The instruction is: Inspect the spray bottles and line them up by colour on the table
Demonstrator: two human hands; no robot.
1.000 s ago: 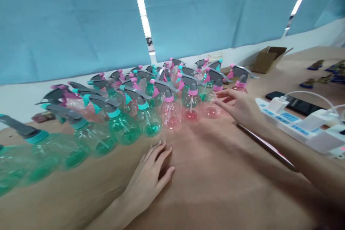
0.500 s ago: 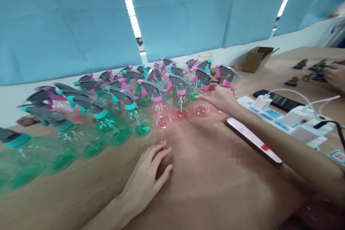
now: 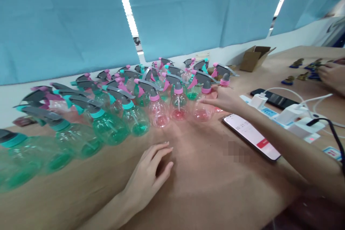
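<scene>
My right hand (image 3: 228,100) is at the right end of the front row, its thumb across the front of a clear pink spray bottle (image 3: 202,111) and its other fingers partly hidden behind. That bottle stands upright and has a grey and pink trigger head. My left hand (image 3: 147,172) rests on the table, loosely curved with fingers apart, holding nothing. Ahead of it stand another pink spray bottle (image 3: 159,112) and a green-tinted spray bottle (image 3: 137,120) with a turquoise collar.
Several more spray bottles (image 3: 110,127) crowd the table to the left and back. A lit phone (image 3: 252,134) lies below my right forearm, beside a power strip with chargers (image 3: 292,115) and a dark phone (image 3: 277,99). Farther back are a cardboard box (image 3: 254,58) and another person's hand (image 3: 332,75) near small figures.
The pink bottle at my right hand has shifted slightly right and nearer along with the hand. My left hand stays in place. The view has turned a little, and the lit phone's screen shows more clearly.
</scene>
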